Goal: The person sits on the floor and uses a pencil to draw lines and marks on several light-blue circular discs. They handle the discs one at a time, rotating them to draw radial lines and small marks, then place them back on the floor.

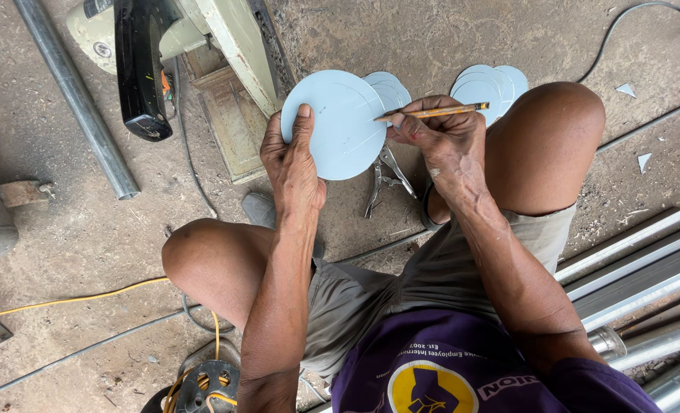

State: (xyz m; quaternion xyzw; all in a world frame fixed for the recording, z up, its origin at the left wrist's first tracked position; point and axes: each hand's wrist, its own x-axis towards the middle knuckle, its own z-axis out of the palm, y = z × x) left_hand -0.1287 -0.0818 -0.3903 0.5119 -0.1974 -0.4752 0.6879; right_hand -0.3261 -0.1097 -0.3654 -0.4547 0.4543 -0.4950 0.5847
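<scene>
Two hands: both raised between the squatting person's knees
Left hand (290,164): pinches a pale blue disc (340,126), thumb on its face
Right hand (443,138): pinches a pencil (435,112), tip at the disc's edge
Floor (87,229): pliers (386,176) under the disc, more discs (489,84) beyond, saw (187,46) at the top edge

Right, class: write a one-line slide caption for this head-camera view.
Squatting on a concrete floor, left hand holds a pale blue disc while right hand marks it with a pencil.
</scene>
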